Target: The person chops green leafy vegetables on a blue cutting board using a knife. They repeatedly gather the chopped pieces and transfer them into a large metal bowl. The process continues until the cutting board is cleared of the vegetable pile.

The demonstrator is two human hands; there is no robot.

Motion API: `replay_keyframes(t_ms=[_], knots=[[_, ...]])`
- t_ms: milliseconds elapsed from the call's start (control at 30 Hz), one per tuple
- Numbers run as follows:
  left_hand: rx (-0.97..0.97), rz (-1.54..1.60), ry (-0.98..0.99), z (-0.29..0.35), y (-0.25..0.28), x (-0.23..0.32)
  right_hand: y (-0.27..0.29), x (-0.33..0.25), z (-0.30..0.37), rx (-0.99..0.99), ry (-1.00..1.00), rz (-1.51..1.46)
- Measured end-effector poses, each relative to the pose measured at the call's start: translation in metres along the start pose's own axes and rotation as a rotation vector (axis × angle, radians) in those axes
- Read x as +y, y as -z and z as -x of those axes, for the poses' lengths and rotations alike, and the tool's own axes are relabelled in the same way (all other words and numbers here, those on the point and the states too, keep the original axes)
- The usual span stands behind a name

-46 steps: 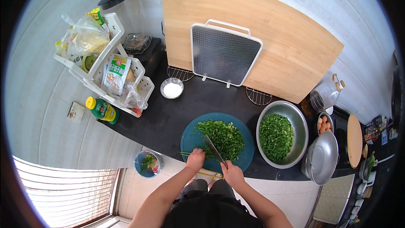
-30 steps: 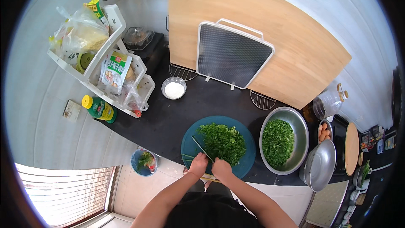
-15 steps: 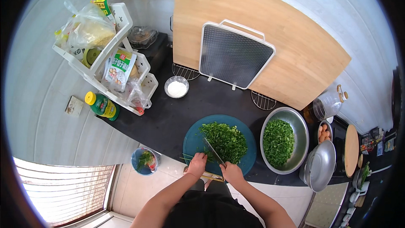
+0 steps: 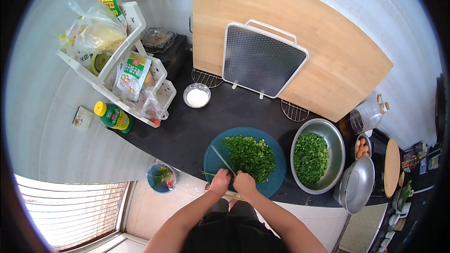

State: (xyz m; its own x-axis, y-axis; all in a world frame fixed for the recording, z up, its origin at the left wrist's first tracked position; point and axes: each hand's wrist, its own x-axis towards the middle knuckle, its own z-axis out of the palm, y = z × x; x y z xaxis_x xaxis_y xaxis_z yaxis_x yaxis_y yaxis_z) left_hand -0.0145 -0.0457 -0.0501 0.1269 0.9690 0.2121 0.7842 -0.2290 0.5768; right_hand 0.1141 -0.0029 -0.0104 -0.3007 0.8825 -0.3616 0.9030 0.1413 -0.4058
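Your right hand (image 4: 244,183) grips a silvery, long-bladed metal knife (image 4: 222,159); your left hand (image 4: 220,182) holds thin green stalks (image 4: 207,174), chopped dark-green leaves (image 4: 253,158) just ahead.

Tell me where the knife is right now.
In the head view, the knife is over the left part of the round blue board, in the right hand, with chopped greens to its right.

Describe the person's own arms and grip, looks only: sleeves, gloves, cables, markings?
Left forearm and right forearm: bare as far as visible, no sleeves or cables in view. Left grip and right grip: human, ungloved, rounded knuckles. Torso: plain black top. Small markings or jewellery: too small to tell.
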Motion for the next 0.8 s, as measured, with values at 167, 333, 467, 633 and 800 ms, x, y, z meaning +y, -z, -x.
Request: replay_keyframes(t_ms=[167, 333, 467, 633, 800], knots=[[0.104, -0.053, 0.089, -0.004, -0.003, 0.008, 0.036, 0.015, 0.022, 0.151, -0.145, -0.284], [0.091, -0.087, 0.180, -0.011, 0.018, 0.029, 0.061, 0.023, 0.040, 0.117, -0.139, -0.281], [0.083, -0.075, 0.227, -0.011, 0.031, 0.037, 0.056, 0.026, 0.047, 0.056, -0.109, -0.202], [0.046, -0.068, 0.218, 0.002, 0.021, 0.016, 0.046, 0.026, 0.052, -0.015, -0.066, -0.108], [-0.001, -0.096, 0.149, 0.005, 0.007, 0.000, 0.033, 0.027, 0.048, -0.064, -0.048, -0.038]])
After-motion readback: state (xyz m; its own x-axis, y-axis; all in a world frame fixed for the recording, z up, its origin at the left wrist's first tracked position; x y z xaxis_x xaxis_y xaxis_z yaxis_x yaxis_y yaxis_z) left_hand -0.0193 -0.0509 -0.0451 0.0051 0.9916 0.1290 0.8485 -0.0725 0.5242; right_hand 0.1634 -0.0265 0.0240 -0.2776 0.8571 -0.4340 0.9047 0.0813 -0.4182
